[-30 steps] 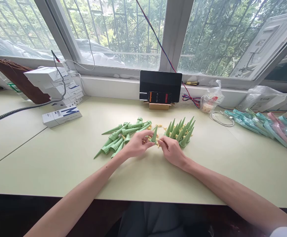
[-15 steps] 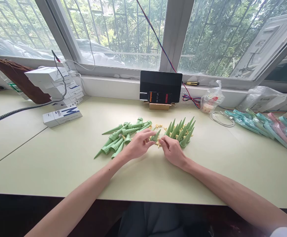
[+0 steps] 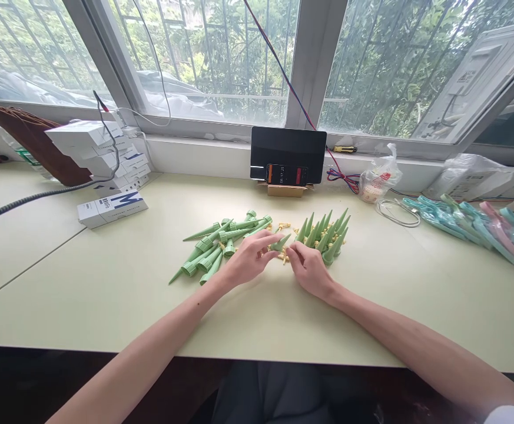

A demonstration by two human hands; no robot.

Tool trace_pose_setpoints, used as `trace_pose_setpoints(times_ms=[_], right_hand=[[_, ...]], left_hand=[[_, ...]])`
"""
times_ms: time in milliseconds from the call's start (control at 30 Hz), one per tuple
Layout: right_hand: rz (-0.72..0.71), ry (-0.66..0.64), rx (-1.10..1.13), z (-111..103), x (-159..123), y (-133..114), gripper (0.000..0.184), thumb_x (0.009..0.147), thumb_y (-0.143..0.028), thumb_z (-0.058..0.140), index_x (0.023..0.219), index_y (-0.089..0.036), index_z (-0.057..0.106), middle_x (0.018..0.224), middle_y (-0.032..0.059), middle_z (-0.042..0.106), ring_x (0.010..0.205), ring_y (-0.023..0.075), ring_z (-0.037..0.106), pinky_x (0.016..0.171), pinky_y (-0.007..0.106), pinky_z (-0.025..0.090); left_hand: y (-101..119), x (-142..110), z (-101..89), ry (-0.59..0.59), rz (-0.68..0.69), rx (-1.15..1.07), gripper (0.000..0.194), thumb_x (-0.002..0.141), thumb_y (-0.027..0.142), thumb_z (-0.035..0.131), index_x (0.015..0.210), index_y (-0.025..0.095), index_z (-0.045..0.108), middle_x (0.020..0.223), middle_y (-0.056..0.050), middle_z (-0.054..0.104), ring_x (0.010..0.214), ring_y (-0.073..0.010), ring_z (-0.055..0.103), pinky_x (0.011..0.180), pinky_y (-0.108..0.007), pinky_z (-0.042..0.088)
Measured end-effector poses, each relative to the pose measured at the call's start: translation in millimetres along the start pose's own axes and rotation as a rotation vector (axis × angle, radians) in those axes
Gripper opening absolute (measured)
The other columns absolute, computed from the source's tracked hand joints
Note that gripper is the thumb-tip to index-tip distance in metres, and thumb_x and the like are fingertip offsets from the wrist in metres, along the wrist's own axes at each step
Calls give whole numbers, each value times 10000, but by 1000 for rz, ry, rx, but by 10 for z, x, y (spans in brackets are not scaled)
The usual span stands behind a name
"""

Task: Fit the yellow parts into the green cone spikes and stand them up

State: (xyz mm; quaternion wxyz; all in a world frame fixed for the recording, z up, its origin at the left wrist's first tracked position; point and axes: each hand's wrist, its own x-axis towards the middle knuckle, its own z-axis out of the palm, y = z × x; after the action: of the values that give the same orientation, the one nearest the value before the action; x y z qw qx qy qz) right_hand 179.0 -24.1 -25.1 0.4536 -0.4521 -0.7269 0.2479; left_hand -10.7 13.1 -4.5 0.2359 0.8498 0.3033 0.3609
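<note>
Between the thumb and fingers of my left hand [image 3: 248, 259] is a green plastic watering spike [image 3: 279, 243], its point tilted up and to the right. Close beside it, my right hand [image 3: 310, 272] is closed in a pinch; whatever lies between those fingertips is too small and hidden to make out. Small yellow valve pieces [image 3: 284, 226] lie on the table behind and around the fingertips. Left of my hands is a loose pile of green spikes [image 3: 208, 242]. Several more spikes [image 3: 325, 235] stand points up in a cluster at the right, with yellow pieces at their bases.
A dark tablet [image 3: 288, 147] and a phone with a running timer [image 3: 287, 175] stand at the back. White boxes [image 3: 113, 209] are at the left. A plastic bag [image 3: 379, 176], a coiled cable [image 3: 398, 213] and wrapped teal and pink items [image 3: 473, 227] lie right.
The spike in my left hand has tipped slightly further right, its point a little lower. Both hands remain almost in place.
</note>
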Motion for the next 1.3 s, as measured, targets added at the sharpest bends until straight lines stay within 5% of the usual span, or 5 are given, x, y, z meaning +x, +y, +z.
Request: trace_pose_setpoints(times_ms=[300,533,1000,1300], right_hand=[[19,10,-4,3,1,-7,328,995,-391,423,725,-206,430,576,-52,408,505,106,347,509,249,303],[25,9,-14,-10,-5,-55,288,999,-398,430,826,-194,535,623,-19,549,520,127,476,531,250,380],[-11,55,-72,1,-18,-63,206,987,-322,459,1098,-186,567,911,51,662,583,135,576,607,269,463],[-51,91,-65,-2,-9,-39,190,980,-304,479,1021,-187,622,906,54,680,614,144,568,605,275,462]], left_hand=[[19,-15,4,-33,-29,30,285,934,225,536,1210,209,605,1050,-66,622,658,-102,551,586,-234,467],[67,-6,23,-2,-134,44,336,900,329,588,1204,184,587,915,-43,646,588,-106,521,551,-242,438],[115,64,-105,-36,-531,-383,517,823,508,668,1167,126,615,703,-26,598,558,-109,517,436,-192,359],[131,61,-131,-30,-570,-397,528,789,549,684,1132,150,642,658,2,562,549,-108,490,445,-195,356]])
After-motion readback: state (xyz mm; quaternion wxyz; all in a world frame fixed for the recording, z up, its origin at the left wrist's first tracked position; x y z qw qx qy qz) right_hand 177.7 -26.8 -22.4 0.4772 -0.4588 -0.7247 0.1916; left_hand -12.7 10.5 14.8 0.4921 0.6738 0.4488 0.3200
